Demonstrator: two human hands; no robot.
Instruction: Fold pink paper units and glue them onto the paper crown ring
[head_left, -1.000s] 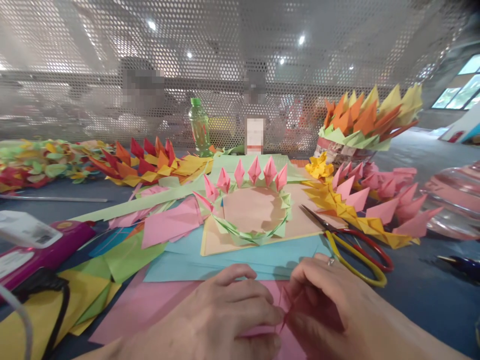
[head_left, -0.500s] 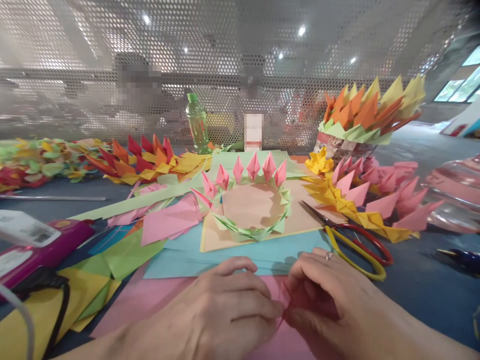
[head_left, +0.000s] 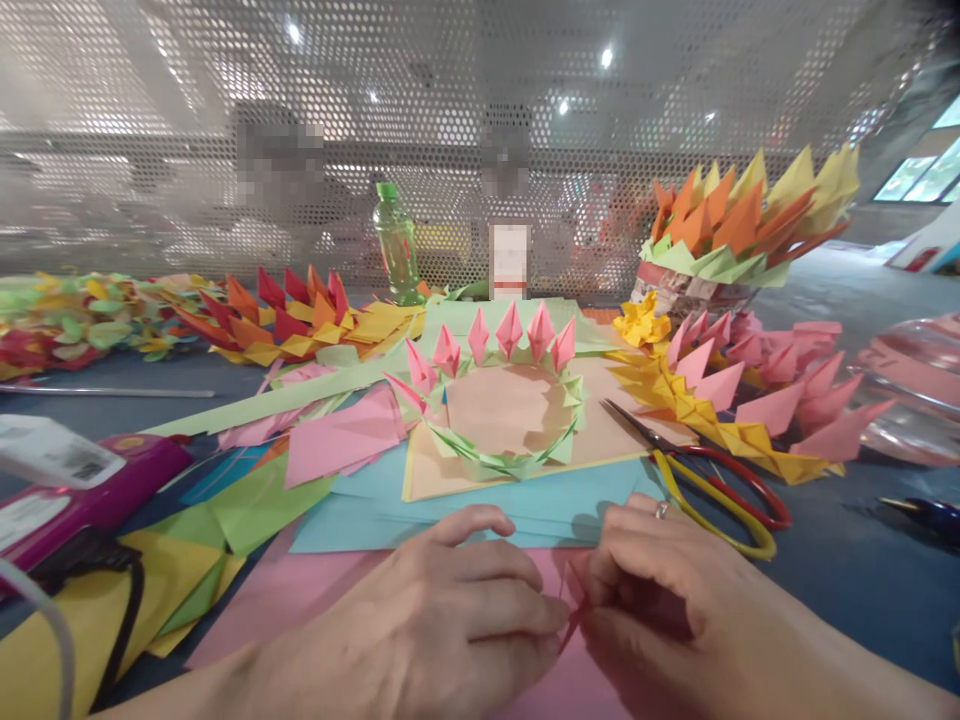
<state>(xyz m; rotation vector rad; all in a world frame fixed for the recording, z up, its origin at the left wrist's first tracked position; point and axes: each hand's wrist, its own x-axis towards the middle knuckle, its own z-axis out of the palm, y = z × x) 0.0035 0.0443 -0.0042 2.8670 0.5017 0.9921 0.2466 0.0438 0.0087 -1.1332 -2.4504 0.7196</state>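
Between my two hands is a small folded piece of pink paper (head_left: 573, 592), partly hidden by the fingers. My left hand (head_left: 457, 600) pinches its left side with the fingertips. From the other side, the thumb and fingers of my right hand (head_left: 667, 600), which wears a ring, close on the same piece. Both hands rest above a pink sheet (head_left: 300, 600), with blue sheets (head_left: 360, 520) beyond it. Farther back lies a ring of folded green paper (head_left: 517, 465), with several pink folded points (head_left: 509, 332) standing along its far and left rim.
Scissors (head_left: 705, 490) lie open-bladed beyond my right hand, near yellow-and-pink folded strips (head_left: 720, 420). A magenta tool (head_left: 112, 480) with a cord is at left. Behind stand a green bottle (head_left: 396, 245), a paper-petalled pot (head_left: 697, 285) and a perforated metal screen (head_left: 435, 90).
The view has shifted very slightly. Both hands keep their grip on the pink paper, and the fingers have barely moved.
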